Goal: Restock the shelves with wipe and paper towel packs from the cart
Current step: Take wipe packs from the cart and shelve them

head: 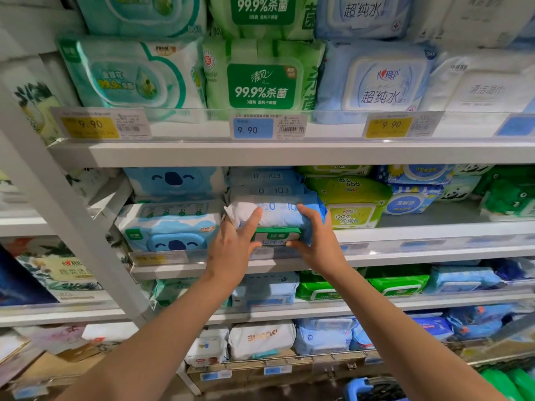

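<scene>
Head view shows my left hand (231, 244) and right hand (316, 241) gripping the blue pack (279, 217) at its two ends, at the front of the shelf (419, 250), between koala pack (170, 227) and green pack (354, 208).

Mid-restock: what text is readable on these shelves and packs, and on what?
"99.9%杀菌": green pack.
"超纯水": blue pack beside it.
"9.90": blue price tag.
"9.90": yellow price tag, far left.
"9.90": second yellow price tag.
"0": held pack, gripped by left hand and right hand.
"666": lime pack.
Barcode print: too small to read.
</scene>
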